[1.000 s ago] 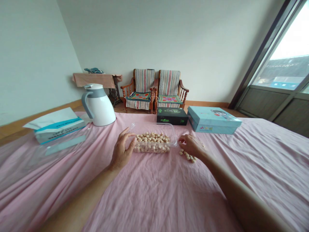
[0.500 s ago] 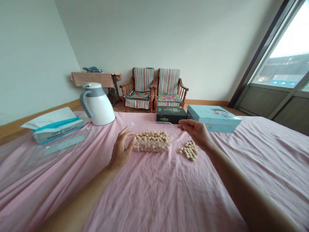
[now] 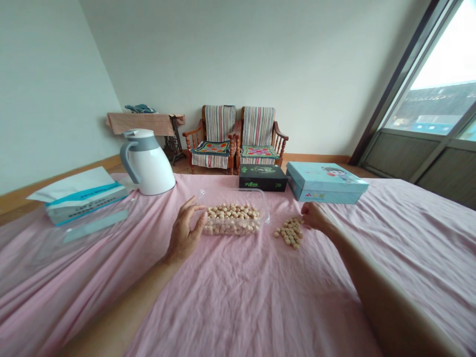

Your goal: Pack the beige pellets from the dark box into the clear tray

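A clear plastic container full of small round beige pieces, like little biscuits or nuts, stands on the pink cloth. My left hand is at its left end, thumb and fingers spaced apart and holding the rim. To the right of the container, a small loose pile of the same pieces lies on the cloth. Beside the pile's far right edge is my right hand, its fingers curled closed and pointing down. Whatever may be between those fingertips is hidden.
Behind the pile are a black box and a light blue box. A white and grey thermos jug stands at the left, near a tissue pack and a clear plastic lid. Two wooden armchairs are by the wall.
My right hand has moved down and right, from above the cloth near the black box to the pile's edge, and its fingers have curled in. The left hand stays at the container.
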`<state>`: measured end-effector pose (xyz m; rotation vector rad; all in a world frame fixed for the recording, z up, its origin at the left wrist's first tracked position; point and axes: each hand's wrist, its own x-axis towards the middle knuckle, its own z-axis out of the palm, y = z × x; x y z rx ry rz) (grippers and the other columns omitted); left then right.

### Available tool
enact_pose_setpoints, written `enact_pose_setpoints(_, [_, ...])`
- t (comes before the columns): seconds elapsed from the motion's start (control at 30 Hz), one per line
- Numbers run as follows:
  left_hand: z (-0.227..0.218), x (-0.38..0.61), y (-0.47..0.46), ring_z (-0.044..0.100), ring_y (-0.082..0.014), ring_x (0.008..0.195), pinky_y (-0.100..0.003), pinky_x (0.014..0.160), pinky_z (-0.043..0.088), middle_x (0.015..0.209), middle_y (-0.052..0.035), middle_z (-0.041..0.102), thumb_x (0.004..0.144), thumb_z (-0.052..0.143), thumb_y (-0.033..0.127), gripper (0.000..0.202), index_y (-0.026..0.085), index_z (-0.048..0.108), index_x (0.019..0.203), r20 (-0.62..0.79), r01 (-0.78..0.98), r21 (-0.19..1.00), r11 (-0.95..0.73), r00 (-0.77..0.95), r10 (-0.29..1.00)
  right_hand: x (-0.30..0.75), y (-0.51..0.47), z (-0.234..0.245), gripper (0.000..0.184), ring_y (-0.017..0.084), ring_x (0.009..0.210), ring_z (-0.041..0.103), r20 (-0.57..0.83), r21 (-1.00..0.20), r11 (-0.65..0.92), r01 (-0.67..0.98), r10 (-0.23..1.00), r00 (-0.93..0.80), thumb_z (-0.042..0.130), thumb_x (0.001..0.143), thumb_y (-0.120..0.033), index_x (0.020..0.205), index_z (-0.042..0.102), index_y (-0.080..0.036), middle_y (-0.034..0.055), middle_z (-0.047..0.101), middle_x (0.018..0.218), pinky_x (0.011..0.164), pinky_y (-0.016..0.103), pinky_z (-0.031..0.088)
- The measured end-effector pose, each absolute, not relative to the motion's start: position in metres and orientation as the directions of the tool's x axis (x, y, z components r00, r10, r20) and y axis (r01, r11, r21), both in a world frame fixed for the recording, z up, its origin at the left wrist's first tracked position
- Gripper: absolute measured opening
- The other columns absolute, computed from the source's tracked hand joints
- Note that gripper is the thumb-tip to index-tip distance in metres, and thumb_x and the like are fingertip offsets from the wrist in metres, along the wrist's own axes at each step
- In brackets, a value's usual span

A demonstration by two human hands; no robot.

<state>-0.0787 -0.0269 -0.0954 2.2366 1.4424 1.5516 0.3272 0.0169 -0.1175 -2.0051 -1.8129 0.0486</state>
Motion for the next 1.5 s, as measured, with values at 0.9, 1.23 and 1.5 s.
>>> enact_pose_setpoints(0.9, [-0.095, -0.077, -0.028, 0.042, -0.0246, 0.130, -0.043, 0.109, 0.034, 0.130, -0.0118, 0.052, 0.091, 0.044, 0.043, 0.030, 0.019, 0.058, 0.102, 0.700, 0.650, 0.518, -0.556, 0.052, 0.712, 0.301, 0.010, -0.105, 0.020, 0.015, 0.066, 0.057, 0.364, -0.313, 0.216, 0.925, 0.927, -0.094, 0.048, 0.065, -0.007, 0.072, 0.065, -0.014, 0.0054, 0.064, 0.073, 0.064, 0.025, 0.041])
enact_pose_setpoints(1.23, [-0.093, -0.077, -0.029, 0.043, -0.0251, 0.129, -0.042, 0.109, 0.035, 0.129, -0.0117, 0.053, 0.091, 0.044, 0.043, 0.031, 0.018, 0.058, 0.102, 0.700, 0.657, 0.513, -0.552, 0.051, 0.712, 0.240, -0.020, -0.047, 0.036, 0.018, 0.083, 0.067, 0.460, -0.837, 0.469, 0.281, 0.882, -0.101, 0.055, 0.077, -0.031, 0.109, 0.061, -0.016, 0.0069, 0.071, 0.088, 0.074, 0.031, 0.051])
enact_pose_setpoints(1.5, [-0.094, -0.077, -0.028, 0.043, -0.0249, 0.130, -0.042, 0.109, 0.035, 0.130, -0.0122, 0.052, 0.091, 0.045, 0.042, 0.030, 0.018, 0.059, 0.102, 0.705, 0.650, 0.511, -0.562, 0.058, 0.707, 0.301, 0.000, -0.097, 0.022, 0.016, 0.070, 0.060, 0.244, -0.245, 0.145, 0.959, 0.966, -0.084, 0.051, 0.062, -0.003, 0.072, 0.065, -0.017, 0.0058, 0.068, 0.075, 0.063, 0.024, 0.040])
